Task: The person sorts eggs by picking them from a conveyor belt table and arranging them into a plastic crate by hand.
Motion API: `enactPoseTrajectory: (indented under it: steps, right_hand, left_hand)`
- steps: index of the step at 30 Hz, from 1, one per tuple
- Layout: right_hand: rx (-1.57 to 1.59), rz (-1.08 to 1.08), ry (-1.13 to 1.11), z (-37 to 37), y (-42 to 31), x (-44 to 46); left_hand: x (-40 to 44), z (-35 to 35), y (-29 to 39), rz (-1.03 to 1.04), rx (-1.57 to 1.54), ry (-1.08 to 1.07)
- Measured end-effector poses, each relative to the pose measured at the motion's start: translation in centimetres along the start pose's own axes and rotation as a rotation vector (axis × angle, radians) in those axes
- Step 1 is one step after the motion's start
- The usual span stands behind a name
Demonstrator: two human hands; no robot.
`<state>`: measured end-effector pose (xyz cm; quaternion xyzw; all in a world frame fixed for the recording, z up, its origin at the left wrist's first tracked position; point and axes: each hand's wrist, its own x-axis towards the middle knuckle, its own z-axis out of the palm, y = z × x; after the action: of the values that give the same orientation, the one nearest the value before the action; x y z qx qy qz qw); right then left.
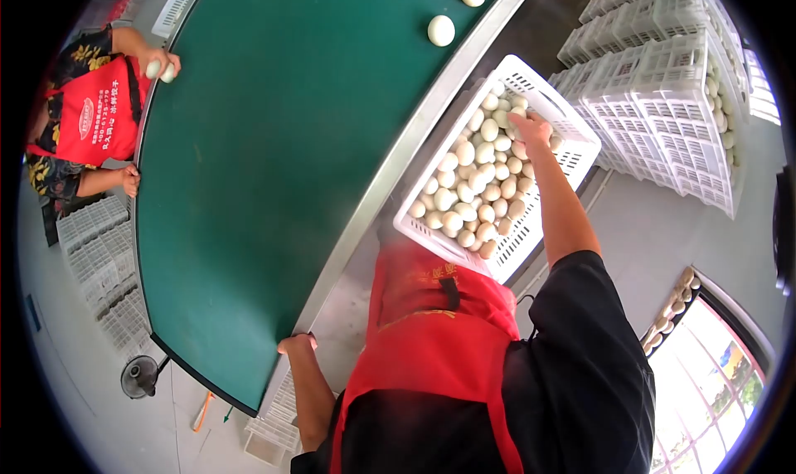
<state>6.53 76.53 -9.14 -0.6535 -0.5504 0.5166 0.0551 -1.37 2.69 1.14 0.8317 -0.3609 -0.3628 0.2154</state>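
Apparently, eggs (466, 153) are being handled in the white slotted crate (572, 130) at two o'clock: the right hand (532, 131) bends over them, any pinch hidden. At seven, the left hand (297, 342) rests on the metal rim (375, 188), grip unclear. Gentle fingers seem called for next.

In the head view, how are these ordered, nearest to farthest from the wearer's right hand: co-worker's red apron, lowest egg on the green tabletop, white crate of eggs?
1. White crate of eggs: the right hand reaches into it.
2. Lowest egg on the green tabletop: upper left of the hand.
3. Co-worker's red apron: across the tabletop, at the picture's left.
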Motion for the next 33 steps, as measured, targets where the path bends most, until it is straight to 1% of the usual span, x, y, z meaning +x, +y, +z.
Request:
enactPoseTrajectory:
  steps: [1, 2, 5, 6, 8, 9, 12, 13, 15, 17, 19, 21, 22, 23, 25, 26, 27, 29, 30, 31, 33]
  right_hand:
    - [-0.067, -0.037, 0.078, 0.5, -0.1, 0.4]
    - [-0.092, -0.073, 0.088, 0.4, 0.0, 0.8]
    - [-0.274, -0.495, 0.167, -0.9, 3.3, 3.0]
    - [-0.433, -0.46, 0.185, -1.4, 3.7, 3.4]
    - [-0.44, -0.363, 0.213, -2.9, 4.6, 2.7]
    - [-0.442, -0.315, 0.223, -3.5, 4.7, 1.6]
    - [-0.267, -0.416, 0.121, -3.7, 4.4, -1.0]
    - [-0.14, -0.563, 0.129, -2.7, 4.4, -1.7]
    - [-0.043, -0.648, 0.055, -1.2, -0.5, -6.6]
    - [0.025, -0.835, 0.006, 1.0, -5.4, -9.8]
    - [-0.106, -1.047, 0.041, 3.1, -10.8, -11.6]
    - [-0.271, -1.073, 0.182, 5.9, -15.2, -12.7]
    - [-0.334, -1.029, 0.139, 7.0, -16.9, -12.7]
    - [-0.436, -0.892, 0.118, 7.6, -19.2, -14.6]
    - [-0.581, -0.863, 0.127, 9.4, -21.1, -14.9]
    - [-0.683, -0.808, 0.073, 9.8, -22.2, -15.5]
    - [-0.769, -0.805, 0.046, 10.1, -22.7, -16.3]
    - [-0.834, -0.879, -0.059, 10.9, -22.6, -18.2]
    - [-0.847, -0.954, -0.07, 11.7, -21.7, -18.8]
    - [-0.775, -1.039, -0.032, 12.6, -20.0, -19.7]
    - [-0.786, -1.301, 0.001, 13.9, -16.8, -21.2]
  left_hand:
    - [1.5, 0.3, 0.3, 0.006, 0.002, -0.008]
    - [-0.3, -0.3, -0.1, 0.035, 0.024, 0.0]
    - [-1.3, -0.6, -0.1, 0.019, 0.012, 0.045]
    - [-0.2, 0.0, -0.1, 0.042, 0.033, 0.024]
    - [2.0, 0.6, -0.1, 0.085, 0.071, -0.017]
    - [0.8, 0.4, -0.2, 0.068, 0.049, 0.001]
    - [-2.5, -1.0, -0.3, 0.027, -0.037, 0.048]
    - [-2.4, -1.0, -0.3, 0.015, -0.047, 0.041]
    - [-1.7, -0.8, -0.2, -0.006, -0.061, 0.021]
    - [-1.1, -0.5, -0.2, -0.02, -0.068, -0.008]
    - [-0.9, -0.4, -0.2, -0.038, -0.078, -0.036]
    - [-1.0, -0.4, -0.1, -0.05, -0.078, -0.061]
    - [-1.0, -0.4, -0.1, -0.055, -0.076, -0.07]
    - [-1.1, -0.6, -0.2, -0.059, -0.07, -0.081]
    - [-1.1, -0.9, -0.2, -0.069, -0.062, -0.092]
    - [-1.1, -1.0, -0.2, -0.075, -0.055, -0.096]
    - [-1.2, -1.1, -0.3, -0.077, -0.048, -0.102]
    - [-1.3, -1.3, -0.2, -0.082, -0.031, -0.114]
    - [-1.4, -1.4, -0.2, -0.08, -0.024, -0.121]
    - [-1.6, -1.6, -0.2, -0.077, -0.015, -0.123]
    - [-1.9, -1.7, -0.1, -0.068, -0.002, -0.132]
